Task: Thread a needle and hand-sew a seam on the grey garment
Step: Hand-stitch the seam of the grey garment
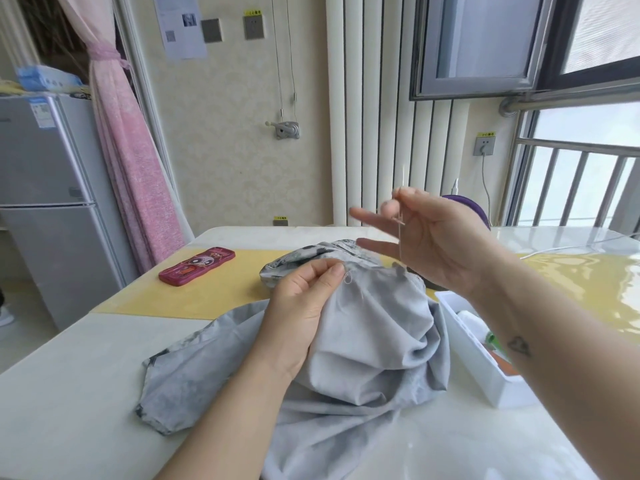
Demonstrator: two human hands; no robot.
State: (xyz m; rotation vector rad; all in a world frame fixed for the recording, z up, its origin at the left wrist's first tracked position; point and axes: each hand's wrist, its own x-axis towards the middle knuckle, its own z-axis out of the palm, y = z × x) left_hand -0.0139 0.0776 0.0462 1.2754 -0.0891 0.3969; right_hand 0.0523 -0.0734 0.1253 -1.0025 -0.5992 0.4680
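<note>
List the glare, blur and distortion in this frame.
Head view: daylight from the window glares off the glossy table; the right hand is slightly motion-blurred, and the thread it pinches is hard to see; wide-angle distortion tilts the fridge.

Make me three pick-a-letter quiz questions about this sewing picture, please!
1. Where is the red case? A in a white box; B left of the grey garment; C on the floor.
2. What colour is the mat under the case? A blue; B green; C yellow.
3. What does the right hand do? A pinches the needle; B lies flat; C holds scissors.
Answers: B, it lies to the garment's left; C, the mat shows yellow; A, its fingers pinch the needle, raised above the garment.
</note>
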